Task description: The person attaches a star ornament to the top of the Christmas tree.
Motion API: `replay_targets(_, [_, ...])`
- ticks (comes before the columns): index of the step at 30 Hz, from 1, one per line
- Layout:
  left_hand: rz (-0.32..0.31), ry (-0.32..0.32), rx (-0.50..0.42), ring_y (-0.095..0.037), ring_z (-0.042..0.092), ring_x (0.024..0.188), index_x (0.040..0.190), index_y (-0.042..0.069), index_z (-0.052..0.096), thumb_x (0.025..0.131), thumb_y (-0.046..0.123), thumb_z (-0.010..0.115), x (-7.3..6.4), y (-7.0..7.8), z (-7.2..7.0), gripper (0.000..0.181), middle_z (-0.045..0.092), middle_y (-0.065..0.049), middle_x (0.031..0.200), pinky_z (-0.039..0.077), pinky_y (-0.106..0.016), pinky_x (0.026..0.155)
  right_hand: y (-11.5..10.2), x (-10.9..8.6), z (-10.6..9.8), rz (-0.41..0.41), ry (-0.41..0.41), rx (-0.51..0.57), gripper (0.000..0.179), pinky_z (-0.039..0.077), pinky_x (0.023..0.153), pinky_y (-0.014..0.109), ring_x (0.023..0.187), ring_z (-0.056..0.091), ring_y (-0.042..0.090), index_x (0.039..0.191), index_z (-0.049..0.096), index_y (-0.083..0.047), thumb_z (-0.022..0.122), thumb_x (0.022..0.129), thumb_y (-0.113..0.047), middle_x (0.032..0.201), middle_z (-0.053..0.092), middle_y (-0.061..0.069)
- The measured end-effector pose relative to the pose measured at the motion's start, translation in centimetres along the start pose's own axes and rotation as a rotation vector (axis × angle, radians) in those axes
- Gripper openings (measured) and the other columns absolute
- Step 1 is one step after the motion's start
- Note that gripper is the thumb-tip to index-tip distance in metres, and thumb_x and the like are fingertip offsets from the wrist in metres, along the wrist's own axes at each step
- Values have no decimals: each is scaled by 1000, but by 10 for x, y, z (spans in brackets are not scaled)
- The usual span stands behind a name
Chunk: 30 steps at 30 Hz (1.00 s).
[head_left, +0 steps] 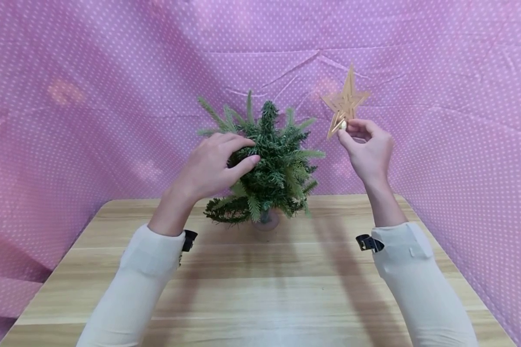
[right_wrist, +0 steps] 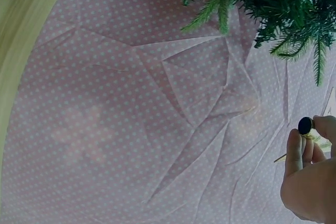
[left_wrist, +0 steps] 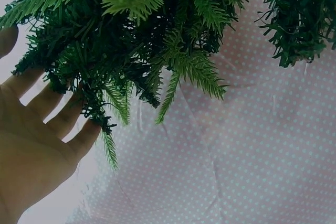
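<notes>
A small artificial Christmas tree [head_left: 278,168] stands upright on the wooden table. My left hand [head_left: 214,161] lies against the tree's left side near the top; in the left wrist view the fingers [left_wrist: 65,114] are spread, fairly straight, among the dark green branches [left_wrist: 89,51]. To the right of the tree and raised above the table, my right hand [head_left: 371,149] pinches a gold star tree topper [head_left: 349,99] by its lower part between thumb and fingers. A small round dark end [right_wrist: 305,126] shows at the fingertips in the right wrist view, where most of the star is hidden.
The tree's round base [head_left: 267,221] rests on the light wood table [head_left: 260,289] near its far edge. Pink cloth with white dots [head_left: 460,120] hangs behind and at both sides. Each wrist carries a black strap [head_left: 370,243].
</notes>
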<state>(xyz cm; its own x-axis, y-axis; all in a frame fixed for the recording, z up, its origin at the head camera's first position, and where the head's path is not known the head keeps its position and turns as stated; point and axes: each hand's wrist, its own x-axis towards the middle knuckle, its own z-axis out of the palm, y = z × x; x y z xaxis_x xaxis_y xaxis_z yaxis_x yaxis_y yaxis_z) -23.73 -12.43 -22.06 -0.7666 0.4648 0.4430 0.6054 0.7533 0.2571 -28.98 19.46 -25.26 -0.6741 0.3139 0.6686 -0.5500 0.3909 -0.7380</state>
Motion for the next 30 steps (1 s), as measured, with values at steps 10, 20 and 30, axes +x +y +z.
replay_targets(10, [-3, -7, 2, -27, 46, 136, 138, 19, 63, 102, 54, 51, 0, 2, -2, 52, 58, -5, 143, 31, -52, 116, -22, 10, 14, -17, -13, 44, 28, 57, 82, 19, 84, 66, 10, 108, 72, 7, 81, 84, -4, 101, 72, 18])
replay_targets(20, [-13, -20, 6, -27, 46, 136, 139, 20, 62, 102, 56, 50, -1, 3, -3, 53, 57, -4, 143, 33, -51, 115, -41, 11, 28, -34, -8, 87, 28, 57, 83, 22, 86, 67, 14, 108, 73, 5, 82, 84, -7, 99, 72, 16])
replay_targets(30, [-16, -22, 6, -26, 47, 135, 140, 20, 62, 101, 57, 49, -1, 3, -3, 54, 58, -3, 142, 35, -51, 113, -63, 16, 38, -43, -37, 108, 30, 57, 85, 23, 90, 69, 16, 110, 73, 3, 82, 84, -8, 103, 73, 16])
